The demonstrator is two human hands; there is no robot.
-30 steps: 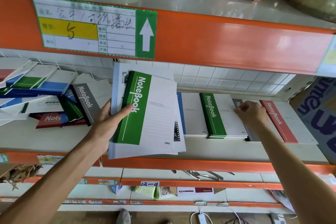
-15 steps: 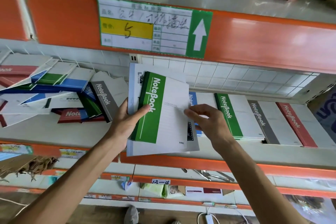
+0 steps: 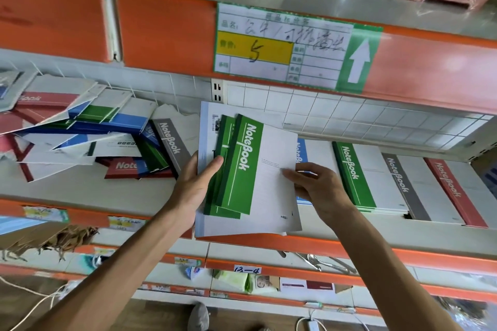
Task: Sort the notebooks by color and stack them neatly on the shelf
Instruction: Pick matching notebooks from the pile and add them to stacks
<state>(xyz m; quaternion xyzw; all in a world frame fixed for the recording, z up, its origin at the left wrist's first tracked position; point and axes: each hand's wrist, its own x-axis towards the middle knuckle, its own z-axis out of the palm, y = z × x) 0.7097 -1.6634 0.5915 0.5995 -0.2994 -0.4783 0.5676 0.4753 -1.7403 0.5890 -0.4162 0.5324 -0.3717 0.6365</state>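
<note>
At frame centre the left hand grips a fan of held notebooks, thumb across the front; the right hand pinches the top green-spined white notebook at its right edge. Its long axis runs near-vertical, spine left, tilted slightly clockwise (two green spines show, plus a white cover behind); both forearms rise from the lower frame; right, four sorted piles lie flat on the grey shelf: blue, green, grey, red; a jumbled heap sits left.

Shop: orange-edged retail shelving, handwritten price label, stocked notebooks, packaged goods below.
</note>
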